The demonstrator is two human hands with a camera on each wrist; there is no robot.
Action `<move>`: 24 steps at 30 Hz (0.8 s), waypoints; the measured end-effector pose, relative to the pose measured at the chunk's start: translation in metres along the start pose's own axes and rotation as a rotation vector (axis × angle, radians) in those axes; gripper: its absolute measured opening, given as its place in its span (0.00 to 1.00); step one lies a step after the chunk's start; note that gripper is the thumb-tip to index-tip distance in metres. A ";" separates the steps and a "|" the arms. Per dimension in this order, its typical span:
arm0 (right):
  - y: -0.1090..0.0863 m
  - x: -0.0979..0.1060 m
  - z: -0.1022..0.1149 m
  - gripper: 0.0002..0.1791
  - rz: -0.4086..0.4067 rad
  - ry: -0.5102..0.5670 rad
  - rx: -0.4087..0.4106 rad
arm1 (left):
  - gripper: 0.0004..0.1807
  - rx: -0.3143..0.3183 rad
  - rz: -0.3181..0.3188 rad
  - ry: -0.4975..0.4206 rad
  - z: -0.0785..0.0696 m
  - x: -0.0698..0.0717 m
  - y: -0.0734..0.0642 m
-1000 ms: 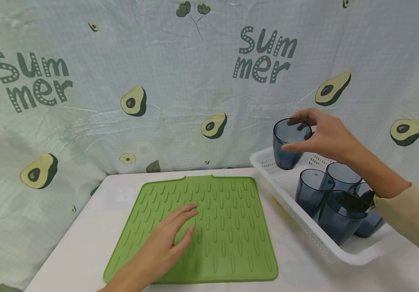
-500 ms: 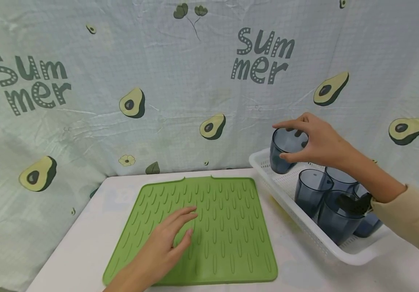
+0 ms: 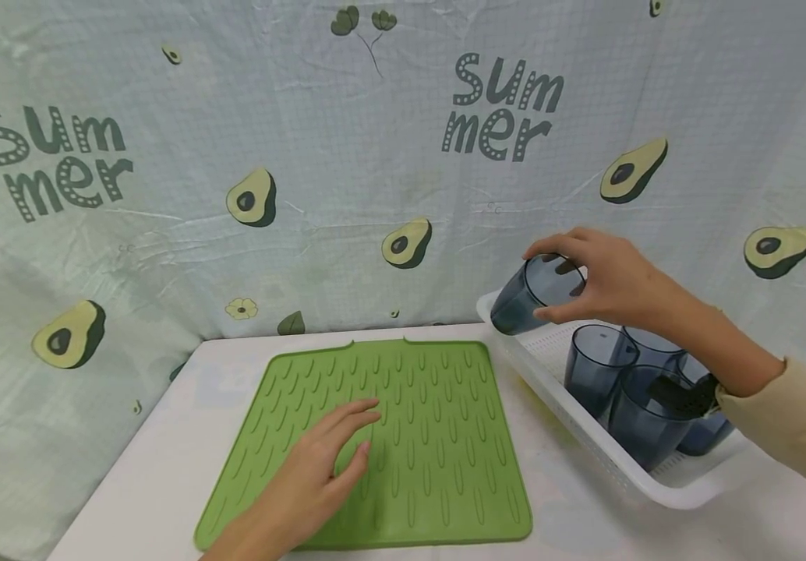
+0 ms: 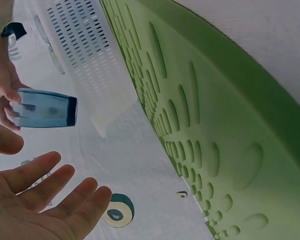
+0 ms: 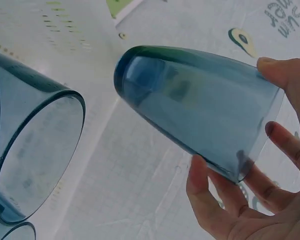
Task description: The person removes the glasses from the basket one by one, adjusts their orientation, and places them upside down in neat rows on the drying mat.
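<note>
A translucent blue drinking glass (image 3: 515,300) is held near its rim by my right hand (image 3: 602,273), thumb on one side and fingers on the other. It tilts, base toward the left, above the far left corner of the white basket (image 3: 578,425). The right wrist view shows the same glass (image 5: 200,110) with fingertips around its mouth. My left hand (image 3: 312,467) hovers over the green ridged mat (image 3: 438,436), fingers loosely spread and holding nothing. In the left wrist view its relaxed fingers (image 4: 55,200) appear beside the mat's edge.
Several more blue glasses (image 3: 595,374) stand upright in the basket, on the right of the white table (image 3: 129,467). A pale curtain (image 3: 333,156) printed with avocados hangs right behind the table.
The right hand lowers slightly and shifts left, and the glass goes from upright to tilted with its base swung left. The left hand stays put over the mat.
</note>
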State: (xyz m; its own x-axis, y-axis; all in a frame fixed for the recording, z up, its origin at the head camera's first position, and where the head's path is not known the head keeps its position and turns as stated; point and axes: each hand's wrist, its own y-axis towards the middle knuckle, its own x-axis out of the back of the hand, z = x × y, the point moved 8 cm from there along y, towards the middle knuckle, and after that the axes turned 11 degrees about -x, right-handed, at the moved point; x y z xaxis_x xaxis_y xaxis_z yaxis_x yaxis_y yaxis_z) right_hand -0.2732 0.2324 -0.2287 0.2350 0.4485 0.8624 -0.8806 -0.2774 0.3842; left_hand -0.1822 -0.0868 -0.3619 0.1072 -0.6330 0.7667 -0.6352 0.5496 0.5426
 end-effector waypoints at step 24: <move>-0.004 -0.004 0.013 0.33 -0.029 0.093 0.037 | 0.19 -0.011 -0.008 -0.013 0.002 -0.002 -0.001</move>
State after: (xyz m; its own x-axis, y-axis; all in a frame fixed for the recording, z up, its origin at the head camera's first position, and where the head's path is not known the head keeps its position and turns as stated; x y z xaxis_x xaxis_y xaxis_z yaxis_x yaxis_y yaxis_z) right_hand -0.2655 0.2210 -0.2290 0.2198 0.5330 0.8171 -0.8575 -0.2938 0.4223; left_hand -0.1830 -0.0870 -0.3649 0.1023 -0.6442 0.7580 -0.6261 0.5504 0.5523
